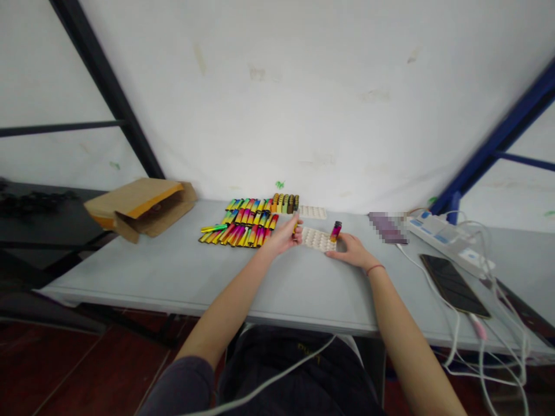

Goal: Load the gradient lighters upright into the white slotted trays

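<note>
Closed fingers on my left hand (pixel 285 236) hold a small shiny lighter, mostly hidden, with a bit of yellow showing. This hand is at the left end of a white moulded tray (pixel 318 240) with rows of small pockets. One purple-to-orange lighter (pixel 335 231) with a dark top stands upright at the tray's right end. My right hand (pixel 352 251) grips that end, thumb along the front edge. Left of my hands lie several rows of rainbow metallic lighters (pixel 245 219). Behind my left hand stands a block of upright lighters (pixel 285 203).
Another white tray (pixel 313 212) lies by the wall. A brown paper bag (pixel 139 202) rests open at the left. On the right are a dark phone (pixel 453 283), a blurred-out device (pixel 387 227), a white power strip (pixel 448 240) and loose white cables (pixel 457 335).
</note>
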